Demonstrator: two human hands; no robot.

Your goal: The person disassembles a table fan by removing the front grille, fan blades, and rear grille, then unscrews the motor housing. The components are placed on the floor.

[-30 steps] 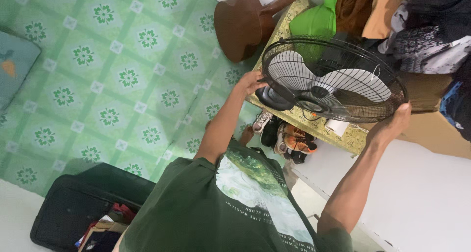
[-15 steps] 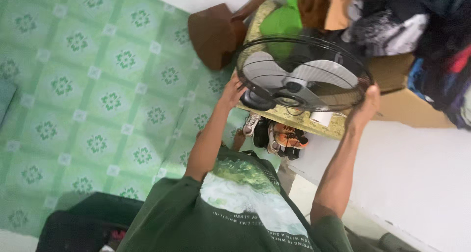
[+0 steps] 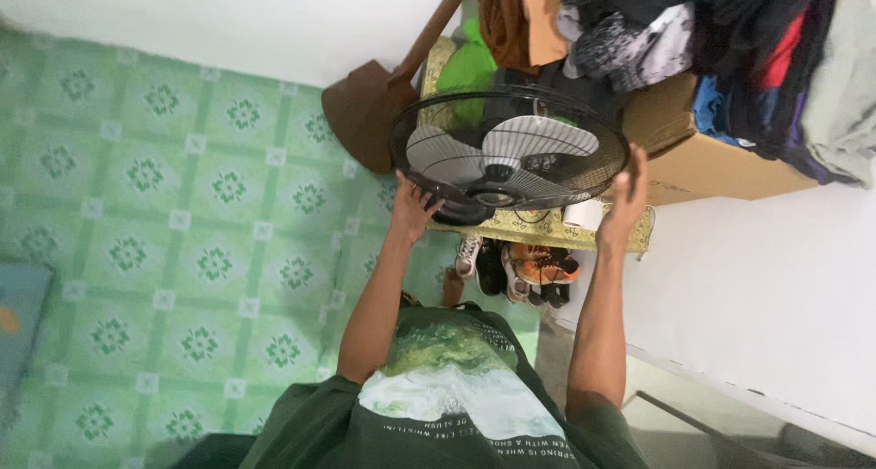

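Fingers on both sides are wrapped around the black wire cage of the fan [image 3: 511, 150]: left hand [image 3: 412, 206] grips the lower left rim, right hand [image 3: 631, 188] cups the right rim. So the fan sits in the upper middle of the frame, over the yellow patterned table [image 3: 547, 230], its dark base [image 3: 461, 212] looking like it touches the tabletop, though I can't tell for sure. Looks mostly placed to me, and what's left is letting go, with shoes [image 3: 525, 266] underneath and a clothes pile [image 3: 693, 31] crowding the upper right.
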